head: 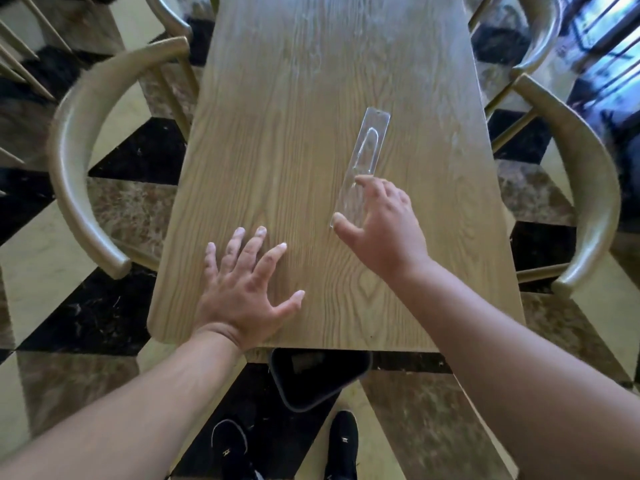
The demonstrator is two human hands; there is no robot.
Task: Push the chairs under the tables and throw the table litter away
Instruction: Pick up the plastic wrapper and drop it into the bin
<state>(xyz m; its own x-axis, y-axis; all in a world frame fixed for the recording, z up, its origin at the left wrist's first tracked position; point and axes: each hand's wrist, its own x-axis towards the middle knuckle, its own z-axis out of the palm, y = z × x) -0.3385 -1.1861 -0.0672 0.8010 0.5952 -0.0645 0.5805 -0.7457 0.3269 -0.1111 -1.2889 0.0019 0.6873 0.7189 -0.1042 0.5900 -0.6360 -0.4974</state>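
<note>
A long clear plastic blister pack [367,147] lies on the light wooden table [294,116], right of centre. My right hand [384,226] rests on its near end, thumb on one edge and fingers over the other; whether it is gripped is unclear. My left hand [246,285] lies flat on the table near the front edge, fingers spread, holding nothing. A curved-back wooden chair [72,150] stands at the table's left side and another chair [585,174] at its right side, both with their seats under the table.
A dark bin [318,379] sits on the floor just below the table's near edge, in front of my black shoes [343,445]. More chairs [540,32] stand at the far left and right. The floor is glossy patterned tile.
</note>
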